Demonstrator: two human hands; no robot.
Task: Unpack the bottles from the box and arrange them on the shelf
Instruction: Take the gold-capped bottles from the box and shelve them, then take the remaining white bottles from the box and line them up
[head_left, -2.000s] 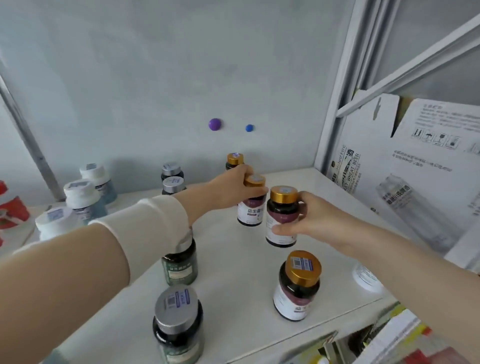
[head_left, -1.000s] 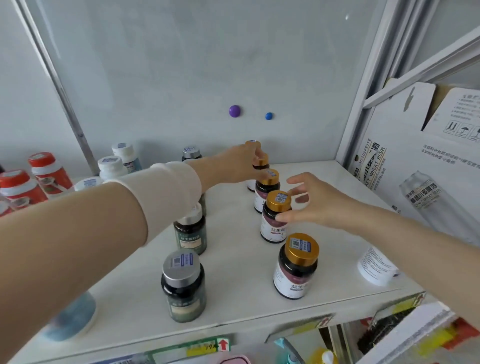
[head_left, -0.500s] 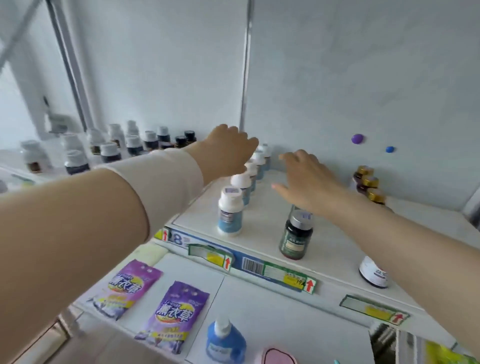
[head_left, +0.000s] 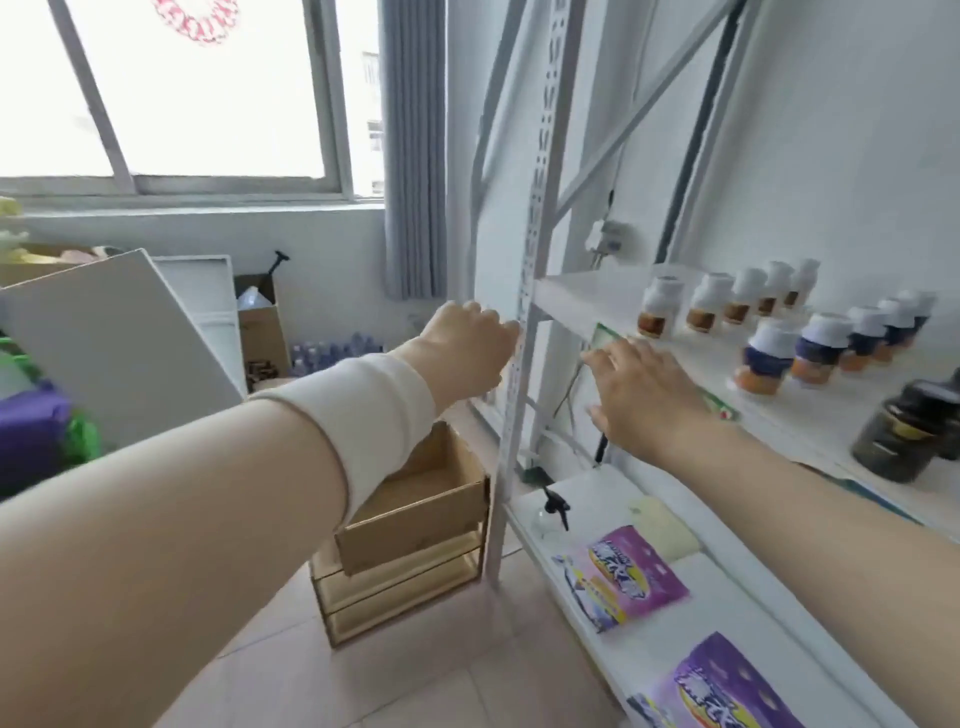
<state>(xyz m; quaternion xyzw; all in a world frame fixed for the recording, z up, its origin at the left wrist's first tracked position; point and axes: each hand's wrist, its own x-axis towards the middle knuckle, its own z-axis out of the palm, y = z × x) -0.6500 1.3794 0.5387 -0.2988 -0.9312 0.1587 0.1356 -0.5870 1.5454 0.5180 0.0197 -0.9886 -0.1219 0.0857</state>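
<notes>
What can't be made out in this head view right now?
Head view only:
Cardboard box interior: left sleeve covers most of it, so any bottles inside are unseen.
White-capped bottles labels: motion blur.
Dark bottle: blurred, cut by right edge.
Left hand fingertips: turned away from camera.

The one view comes from a wide-angle camera worn on the person's head. It looks forward and down along both outstretched arms. The left hand (head_left: 467, 345) and right hand (head_left: 639, 384) sit mid-frame, fairly close to the lens. The camera faces the end of the shelf (head_left: 582, 291), whose boards fill the right side, near at hand. A window (head_left: 208, 88) lies farther off at upper left, and the floor (head_left: 363, 675) runs along the bottom.
</notes>
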